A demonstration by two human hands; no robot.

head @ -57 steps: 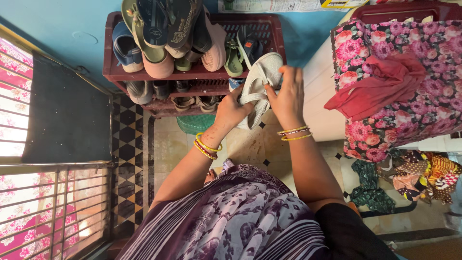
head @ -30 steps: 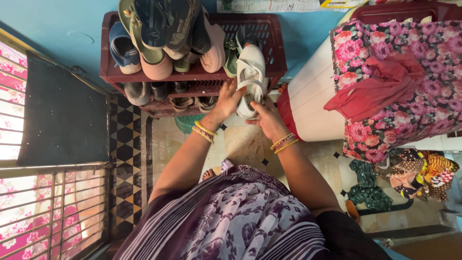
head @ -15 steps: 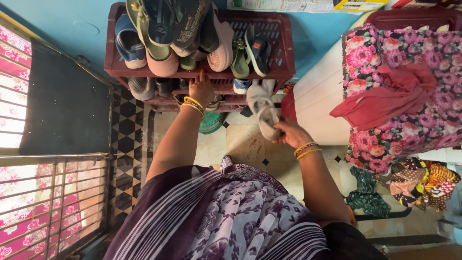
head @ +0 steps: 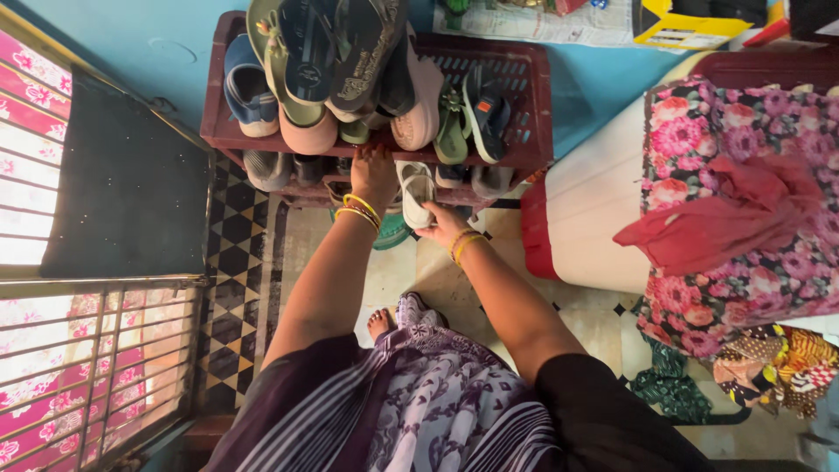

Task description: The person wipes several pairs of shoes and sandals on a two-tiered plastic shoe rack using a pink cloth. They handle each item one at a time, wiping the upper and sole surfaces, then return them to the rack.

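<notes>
Shoe rack (head: 218, 131), maroon slatted plastic, stands beyond both sets of fingers, its top shelf crowded with rubber flip-flops (head: 301, 61). Under that shelf the pale strapped sandal (head: 417, 192) sits pinched at its heel by the right hand (head: 441, 229). Just left, the left hand (head: 374, 175) reaches the shelf edge, its fingertips hidden, so I cannot tell their grip.

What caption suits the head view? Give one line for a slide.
Right hand holds a white sandal at the maroon shoe rack; left hand rests against the rack's lower shelf.
</notes>
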